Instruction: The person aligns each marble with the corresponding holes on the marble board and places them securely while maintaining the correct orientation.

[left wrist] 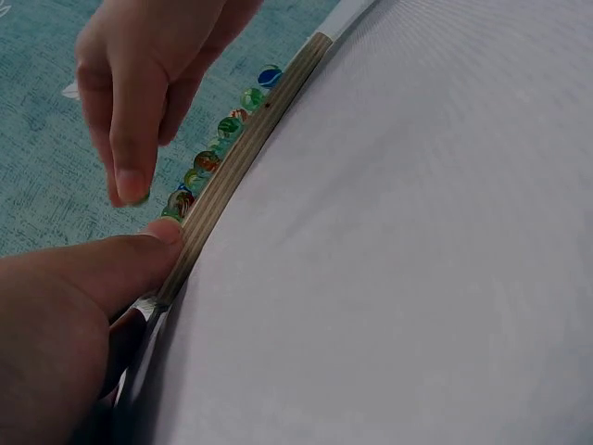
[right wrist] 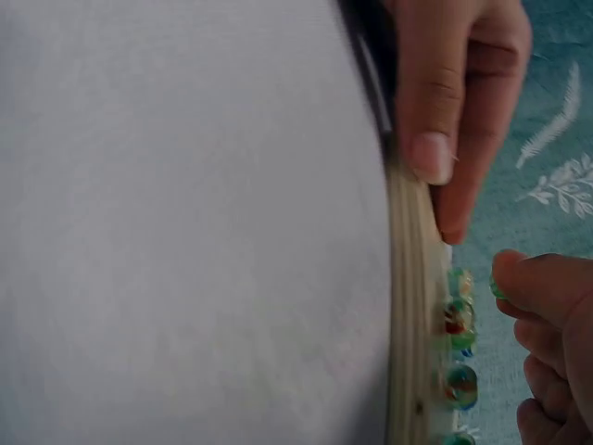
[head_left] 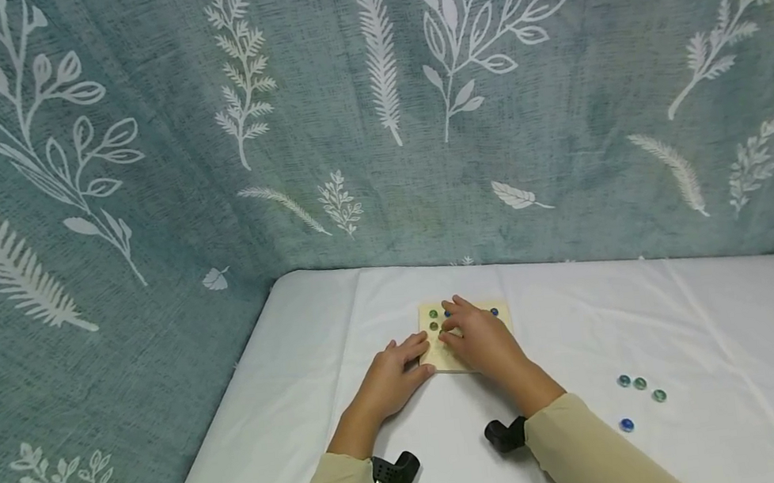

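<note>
A square wooden board (head_left: 449, 360) lies on the white cloth, with green, blue and multicoloured glass marbles (right wrist: 460, 387) on its top. My left hand (head_left: 390, 380) rests at its near left corner, fingers at the left side and thumb (left wrist: 139, 264) on the front edge, both fairly straight. Over the board, my right hand (head_left: 480, 338) pinches a small green marble (right wrist: 498, 288) between thumb and fingertips. In the left wrist view that marble is mostly covered by the fingers. The right hand hides part of the board in the head view.
To the right on the white cloth (head_left: 736, 409) lie several loose marbles: a blue one (head_left: 626, 425) nearest, and a short row with a green one (head_left: 659, 395) at its end. A patterned teal curtain (head_left: 344, 119) stands behind and to the left.
</note>
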Motion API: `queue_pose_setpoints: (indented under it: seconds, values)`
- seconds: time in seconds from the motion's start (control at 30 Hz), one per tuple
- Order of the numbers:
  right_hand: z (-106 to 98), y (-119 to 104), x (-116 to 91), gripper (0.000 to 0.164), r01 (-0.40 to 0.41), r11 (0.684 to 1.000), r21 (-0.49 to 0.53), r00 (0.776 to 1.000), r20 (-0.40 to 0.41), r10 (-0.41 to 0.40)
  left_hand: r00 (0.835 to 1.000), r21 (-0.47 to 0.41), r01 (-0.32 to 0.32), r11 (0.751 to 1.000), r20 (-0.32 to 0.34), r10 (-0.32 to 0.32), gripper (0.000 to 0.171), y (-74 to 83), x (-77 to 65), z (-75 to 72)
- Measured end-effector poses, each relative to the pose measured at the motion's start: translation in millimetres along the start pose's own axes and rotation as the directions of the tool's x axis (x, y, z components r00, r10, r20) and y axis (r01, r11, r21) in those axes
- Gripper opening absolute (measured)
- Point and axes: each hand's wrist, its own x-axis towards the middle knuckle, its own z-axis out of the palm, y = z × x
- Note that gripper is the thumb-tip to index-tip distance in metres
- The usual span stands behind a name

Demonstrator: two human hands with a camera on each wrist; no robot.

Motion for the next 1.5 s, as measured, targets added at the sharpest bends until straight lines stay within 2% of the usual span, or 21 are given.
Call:
queue_pose_setpoints:
  seconds: [0.2, 0.47, 0.83, 1.03, 1.2, 1.5]
  values:
    - [10, -7, 5, 0.019, -0.021, 0.999, -0.034, 0.999, 0.040, 0.022, 1.000, -0.005, -0.001, 1.000, 0.011, 0.001, 0.051, 1.3, -1.1, -0.5]
    - [14, -11, 6, 0.023, -0.022, 0.999, -0.036, 0.998, 0.053, 0.024, 0.999, 0.003, -0.036, 0.999, 0.003, 0.036, 0.051, 1.1, -1.5, -1.4]
    - [6, -12, 4, 0.027, -0.031, 0.999, -0.029, 0.997, 0.068, 0.033, 0.999, -0.012, -0.034, 0.999, 0.003, 0.034, 0.051, 1.2, -0.7, 0.7]
    - [-10, -8, 0, 0.027, -0.028, 1.000, 0.008, 0.999, 0.045, 0.027, 1.000, 0.009, -0.020, 1.000, -0.001, 0.020, 0.051, 0.1, -0.4, 0.3]
    - [-32, 3, -14, 0.029, -0.059, 0.995, 0.076, 0.998, 0.015, 0.059, 1.000, -0.009, 0.008, 1.000, -0.007, -0.008, 0.050, 2.6, -1.6, 1.0]
    - [-80, 51, -54, 0.040, -0.166, 0.974, 0.154, 0.978, -0.098, 0.182, 1.000, -0.036, 0.015, 0.999, -0.017, -0.016, 0.050, 4.6, -1.7, 1.9]
